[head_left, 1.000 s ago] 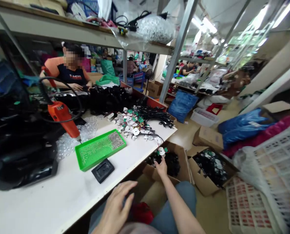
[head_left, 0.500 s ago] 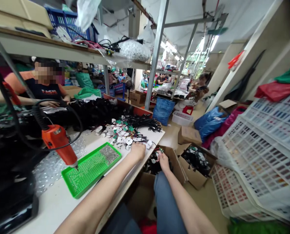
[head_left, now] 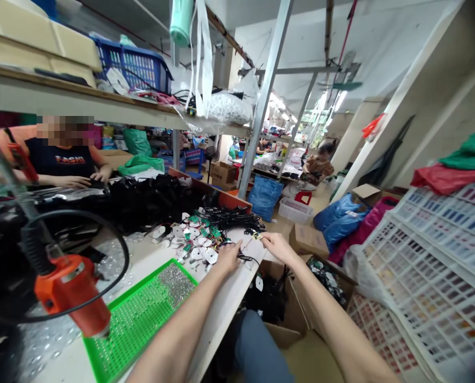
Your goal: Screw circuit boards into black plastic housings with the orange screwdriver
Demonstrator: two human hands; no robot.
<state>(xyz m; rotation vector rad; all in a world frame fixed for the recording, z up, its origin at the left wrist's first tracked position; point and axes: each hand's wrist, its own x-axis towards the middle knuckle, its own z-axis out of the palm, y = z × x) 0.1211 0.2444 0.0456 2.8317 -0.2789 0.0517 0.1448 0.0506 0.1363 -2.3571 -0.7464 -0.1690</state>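
Observation:
My right hand (head_left: pixel 277 248) is over the table's right edge, thumb and fingertips pinched on a small circuit board (head_left: pixel 256 235) with thin wires. To its left, my left hand (head_left: pixel 228 258) rests low over the tabletop, fingers stretched forward and partly apart. Its fingertips are close to thin red wires and a black cable (head_left: pixel 247 258); whether they touch these is unclear. Just beyond that hand lies a pile of white plastic pieces (head_left: pixel 211 256) with green circuit boards (head_left: pixel 203 232). Black cables (head_left: pixel 237 219) are heaped behind them.
A green tray (head_left: pixel 141 314) of small metal parts lies left, under a hanging orange power screwdriver (head_left: pixel 75 292). Cardboard boxes (head_left: pixel 295 303) with black parts stand below the table's right edge. White crates (head_left: pixel 432 255) are stacked right. A co-worker (head_left: pixel 61 159) sits across the table.
My right hand has come up from above the box to the table edge with the circuit board. My left hand has loosened from a curled grip. The view has shifted, and the screwdriver appears farther left.

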